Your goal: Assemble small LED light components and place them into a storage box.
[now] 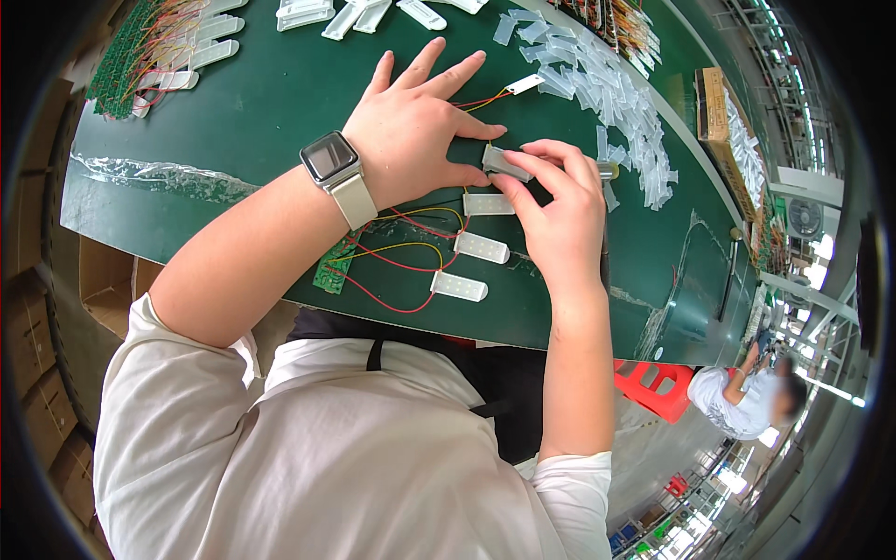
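Angled up and rightward in the left forearm (247, 247), bent at the elbow. Spread wide in the left hand (406, 140), palm down, with fingers (420, 65) fanned apart and thumb (462, 175) pointing right. Nearly upright in view along the right forearm (581, 373). Pinching with thumb and fingertips of the right hand (565, 205), curled leftward, just beside the left thumb.

A green table (271, 98) carries translucent strips (642, 142), white casings (421, 13), wired white modules (482, 247) and green boards (334, 268).
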The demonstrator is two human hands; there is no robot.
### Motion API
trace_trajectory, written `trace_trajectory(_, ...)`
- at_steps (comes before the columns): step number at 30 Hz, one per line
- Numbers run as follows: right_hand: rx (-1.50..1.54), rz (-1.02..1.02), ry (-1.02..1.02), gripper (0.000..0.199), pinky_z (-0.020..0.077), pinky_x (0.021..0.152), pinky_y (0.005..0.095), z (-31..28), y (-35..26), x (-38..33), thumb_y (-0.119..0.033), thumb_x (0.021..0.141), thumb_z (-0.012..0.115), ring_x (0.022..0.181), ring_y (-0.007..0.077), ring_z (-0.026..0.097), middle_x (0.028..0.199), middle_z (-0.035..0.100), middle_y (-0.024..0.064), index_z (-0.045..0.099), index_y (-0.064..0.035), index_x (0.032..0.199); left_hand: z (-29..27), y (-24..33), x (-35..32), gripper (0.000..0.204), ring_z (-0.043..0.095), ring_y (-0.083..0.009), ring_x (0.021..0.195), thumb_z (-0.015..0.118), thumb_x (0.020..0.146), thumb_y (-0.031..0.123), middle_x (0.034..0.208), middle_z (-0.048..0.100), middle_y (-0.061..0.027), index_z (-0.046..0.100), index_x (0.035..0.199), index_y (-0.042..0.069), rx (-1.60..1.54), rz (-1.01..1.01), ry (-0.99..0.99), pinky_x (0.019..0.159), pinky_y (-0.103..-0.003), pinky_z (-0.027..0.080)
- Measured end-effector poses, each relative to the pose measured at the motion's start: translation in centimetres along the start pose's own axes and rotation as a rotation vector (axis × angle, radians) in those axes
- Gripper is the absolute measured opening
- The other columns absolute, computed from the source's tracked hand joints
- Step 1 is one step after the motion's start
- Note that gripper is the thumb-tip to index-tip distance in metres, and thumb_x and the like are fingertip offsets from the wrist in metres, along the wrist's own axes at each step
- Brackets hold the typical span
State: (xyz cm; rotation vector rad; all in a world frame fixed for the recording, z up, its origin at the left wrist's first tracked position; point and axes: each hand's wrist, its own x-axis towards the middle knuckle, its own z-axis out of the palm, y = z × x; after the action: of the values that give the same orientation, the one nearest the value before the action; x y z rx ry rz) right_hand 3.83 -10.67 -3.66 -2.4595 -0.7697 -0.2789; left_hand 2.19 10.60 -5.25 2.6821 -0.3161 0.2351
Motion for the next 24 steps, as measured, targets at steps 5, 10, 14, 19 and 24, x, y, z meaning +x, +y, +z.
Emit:
trace_trajectory(5,0.109,0.158,-0.075,0.022,0.0521,0.081,0.0348,0.15,-0.16,0.54,-0.011,0.075,0.085,0.098,0.0218,0.061,0.103,0.069,0.0010,0.078,-0.0110,0.095,-0.07,0.11,-0.03,0.053,0.024,-0.0353,0.154,0.084,0.073,0.049,0.167,0.030,-0.0027,0.074,0.123,0.039,-0.004,0.022,0.006,0.122,-0.062,0.021)
trace_trajectory(10,0.213,0.284,-0.088,0.022,0.0521,0.081,0.0346,-0.08,-0.26,1.10,-0.012,0.075,0.086,0.097,0.0214,0.061,0.102,0.070,0.0014,0.078,-0.0110,0.095,-0.01,0.03,-0.06,0.052,0.024,-0.0344,0.154,0.084,0.073,0.049,0.167,0.029,-0.0022,0.074,0.123,0.038,-0.012,0.023,-0.003,0.122,-0.063,0.021)
trace_trajectory(14,0.136,0.226,-0.081,0.022,0.0521,0.080,0.0344,0.07,-0.27,0.88,-0.014,0.076,0.087,0.095,0.0209,0.061,0.101,0.070,0.0013,0.079,-0.0113,0.096,0.15,-0.10,-0.06,0.052,0.025,-0.0338,0.153,0.085,0.072,0.048,0.167,0.030,-0.0027,0.075,0.122,0.037,-0.015,0.025,0.006,0.122,-0.063,0.021)
trace_trajectory(19,0.171,0.202,-0.044,0.022,0.0517,0.080,0.0349,0.39,-0.03,0.51,-0.016,0.076,0.087,0.095,0.0212,0.060,0.100,0.070,0.0013,0.079,-0.0118,0.096,0.15,0.03,0.03,0.053,0.026,-0.0338,0.153,0.085,0.072,0.048,0.166,0.031,-0.0033,0.075,0.122,0.036,-0.018,0.026,0.015,0.122,-0.063,0.021)
trace_trajectory(24,0.199,0.224,-0.052,0.021,0.0513,0.081,0.0350,0.48,-0.08,0.53,-0.016,0.077,0.087,0.096,0.0212,0.059,0.100,0.070,0.0012,0.079,-0.0118,0.096,0.21,-0.01,-0.01,0.052,0.026,-0.0341,0.153,0.085,0.072,0.048,0.166,0.032,-0.0041,0.075,0.122,0.037,-0.019,0.026,0.018,0.121,-0.063,0.021)
